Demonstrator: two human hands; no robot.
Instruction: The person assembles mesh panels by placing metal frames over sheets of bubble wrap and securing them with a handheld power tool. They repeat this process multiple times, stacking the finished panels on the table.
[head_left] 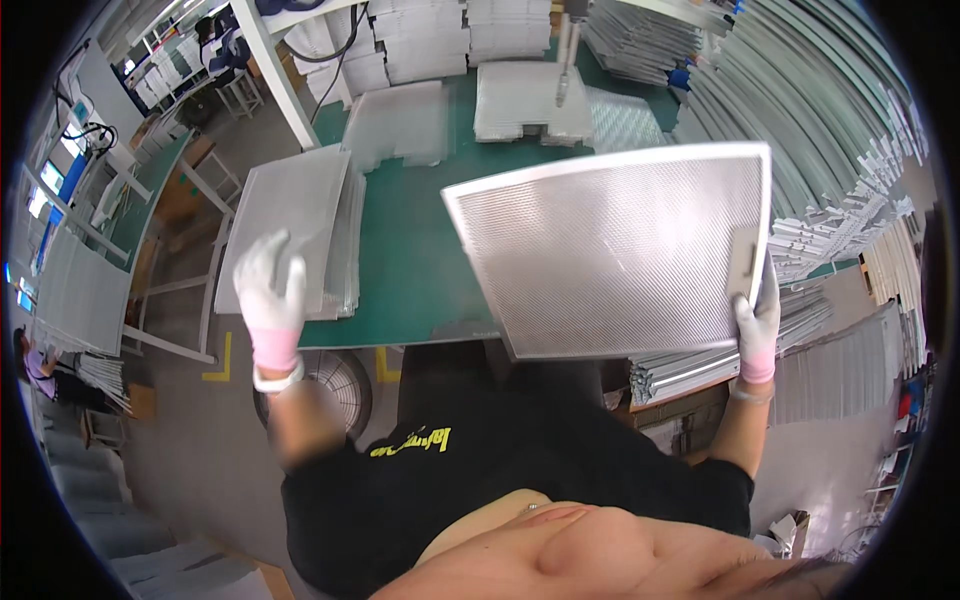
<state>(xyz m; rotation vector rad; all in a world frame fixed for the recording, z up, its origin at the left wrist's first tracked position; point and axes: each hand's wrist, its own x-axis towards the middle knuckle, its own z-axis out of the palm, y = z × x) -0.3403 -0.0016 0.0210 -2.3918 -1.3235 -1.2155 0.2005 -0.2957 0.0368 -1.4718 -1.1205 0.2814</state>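
My right hand (758, 318), in a white glove with a pink cuff, grips a framed metal mesh filter panel (610, 260) by its right edge. The panel is tilted and raised above the green table; a small plate with a latch-like slot sits on its right side, beside my thumb. My left hand (266, 285), gloved the same way, is in the air with fingers apart and holds nothing. It is nearest to a stack of similar flat panels (300, 215) on the table's left end; whether it touches them I cannot tell.
On the green table (400, 260), more mesh sheets (398, 122) and a panel stack (530, 100) lie toward the back. Long metal strips (800, 110) crowd the right side. A white post (275, 75) rises at the back left. Under the table's front edge stands a round fan (335, 390).
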